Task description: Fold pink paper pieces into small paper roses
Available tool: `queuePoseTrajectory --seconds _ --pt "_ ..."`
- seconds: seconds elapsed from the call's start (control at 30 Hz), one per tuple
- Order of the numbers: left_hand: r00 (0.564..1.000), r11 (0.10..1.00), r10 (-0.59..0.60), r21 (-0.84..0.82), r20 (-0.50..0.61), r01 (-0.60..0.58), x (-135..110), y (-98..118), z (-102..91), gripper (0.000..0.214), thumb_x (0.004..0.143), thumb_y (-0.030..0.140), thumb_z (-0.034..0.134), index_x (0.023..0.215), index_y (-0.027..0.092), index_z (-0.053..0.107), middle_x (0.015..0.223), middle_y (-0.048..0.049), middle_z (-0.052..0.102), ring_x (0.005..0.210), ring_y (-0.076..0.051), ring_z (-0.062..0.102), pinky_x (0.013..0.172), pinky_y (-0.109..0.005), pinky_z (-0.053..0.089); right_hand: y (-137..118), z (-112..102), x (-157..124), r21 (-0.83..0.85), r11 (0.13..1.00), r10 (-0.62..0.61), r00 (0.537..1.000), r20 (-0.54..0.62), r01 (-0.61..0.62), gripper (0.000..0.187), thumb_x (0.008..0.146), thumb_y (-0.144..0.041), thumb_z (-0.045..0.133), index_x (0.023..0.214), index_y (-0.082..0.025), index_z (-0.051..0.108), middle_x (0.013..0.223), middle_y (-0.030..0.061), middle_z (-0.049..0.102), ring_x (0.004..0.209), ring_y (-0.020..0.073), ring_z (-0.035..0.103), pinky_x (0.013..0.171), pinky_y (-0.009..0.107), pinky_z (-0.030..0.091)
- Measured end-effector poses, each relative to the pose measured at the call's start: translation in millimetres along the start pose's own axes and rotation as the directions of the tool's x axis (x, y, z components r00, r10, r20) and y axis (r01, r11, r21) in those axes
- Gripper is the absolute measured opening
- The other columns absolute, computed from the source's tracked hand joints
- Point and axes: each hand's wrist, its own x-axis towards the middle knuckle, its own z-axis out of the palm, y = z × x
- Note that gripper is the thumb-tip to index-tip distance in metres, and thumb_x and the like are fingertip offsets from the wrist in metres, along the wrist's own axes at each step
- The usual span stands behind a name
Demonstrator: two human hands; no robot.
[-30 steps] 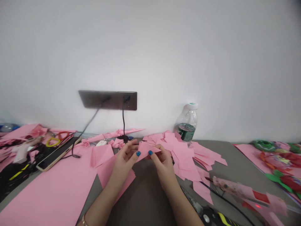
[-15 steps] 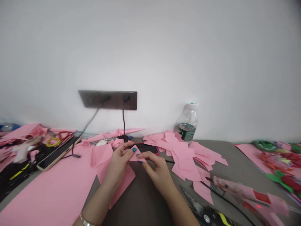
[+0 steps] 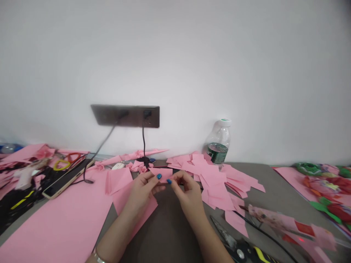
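Pink paper piece: 1 | left hand, right hand: both grips pinching it | bottle: 1

Held paper was pink — fingernails blue; bottle label was green, table grey — wall white

Partly hidden, partly cropped, partly blurred.
Can't see all of the pink piece, covered in part by fingers of the left hand and right hand. Can't follow the shears or the bracelet past the bottom edge, the big sheet past bottom and left, or the flowers past the right. Can't read the label, too small, or make out details of the pink tool, blurred.
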Motion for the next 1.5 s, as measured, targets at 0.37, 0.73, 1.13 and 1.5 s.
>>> queuePoseTrajectory --seconds 0.37,0.73,1.13,1.5 --pt "1.000 0.999 -0.002 0.033 0.031 0.001 -3 -2 -0.1 0.026 0.064 0.034 0.085 0.067 0.015 0.067 0.069 0.0007 0.064 0.072 -0.014 0.065 0.077 -0.030 0.058 7 0 1 0.023 0.998 0.057 0.998 -0.025 -0.056 0.020 0.086 -0.034 0.060 0.073 -0.020 0.052 0.067 -0.0020 0.050 0.061 0.0133 0.045 0.057 0.025 0.036" --pt "0.999 0.997 -0.021 0.078 0.040 0.018 -3 -1 3.0 0.028 0.057 0.030 0.089 0.072 0.016 0.070 0.059 0.0020 0.065 0.068 -0.015 0.066 0.075 -0.028 0.057 8 1 1 0.061 0.993 0.102 0.994 -0.045 -0.099 0.030 0.082 -0.042 0.066 0.069 -0.021 0.050 0.063 -0.0035 0.046 0.056 0.0119 0.040 0.052 0.024 0.033" --pt "0.997 0.982 -0.041 0.185 0.070 0.028 -1 0 -1.4 0.028 0.059 0.032 0.087 0.069 0.015 0.067 0.060 0.0014 0.064 0.063 -0.012 0.064 0.072 -0.026 0.057 15 -3 5 0.199 0.966 0.172 0.985 -0.012 -0.166 0.026 0.082 -0.042 0.068 0.089 -0.018 0.059 0.065 -0.0021 0.054 0.054 0.0115 0.048 0.048 0.023 0.038" --pt "0.997 0.955 0.013 0.295 0.071 -0.034 -3 7 1.4 0.031 0.063 0.037 0.083 0.080 0.016 0.068 0.068 -0.0006 0.070 0.064 -0.014 0.065 0.065 -0.026 0.055 16 -5 4 0.138 0.970 0.192 0.979 0.066 -0.199 0.031 0.085 -0.044 0.061 0.071 -0.018 0.055 0.060 -0.0040 0.044 0.053 0.0108 0.039 0.050 0.023 0.032"
